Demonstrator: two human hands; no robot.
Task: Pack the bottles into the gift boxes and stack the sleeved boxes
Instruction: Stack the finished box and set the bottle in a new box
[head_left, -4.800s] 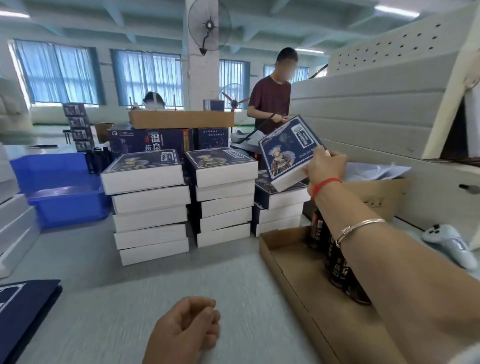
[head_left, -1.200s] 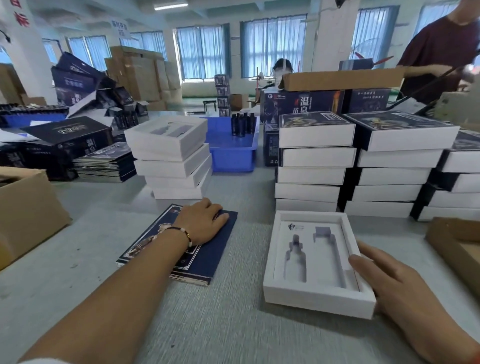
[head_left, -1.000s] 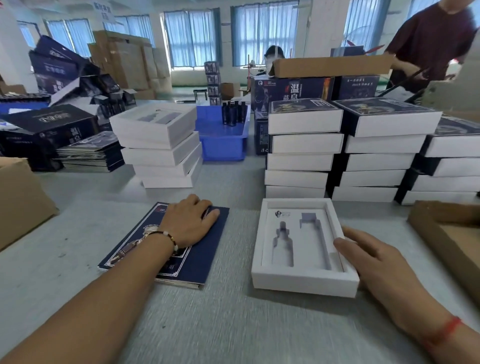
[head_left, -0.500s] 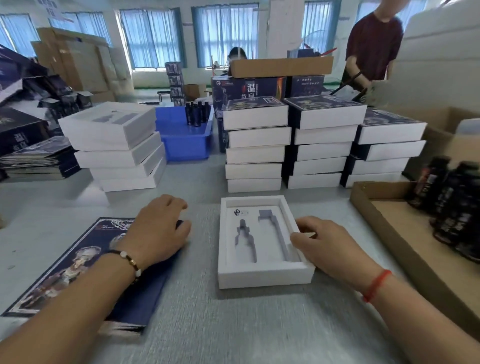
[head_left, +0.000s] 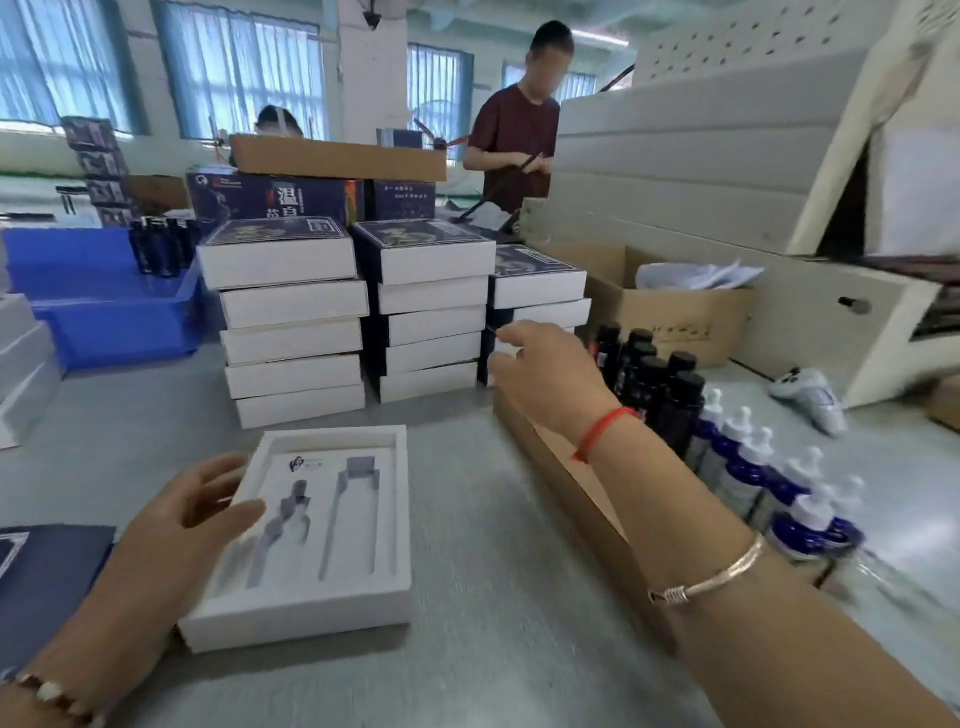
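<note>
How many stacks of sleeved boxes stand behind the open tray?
3: a left stack, a middle stack, and a shorter right stack partly hidden by the right hand.

Bare grey worktop lies open between the white gift box and the long side wall of the cardboard tray. Three stacks of sleeved boxes wall off the far side, with only narrow gaps between them. To the right, dark bottles and blue pump bottles crowd the tray. A blue bin closes the far left.
</note>
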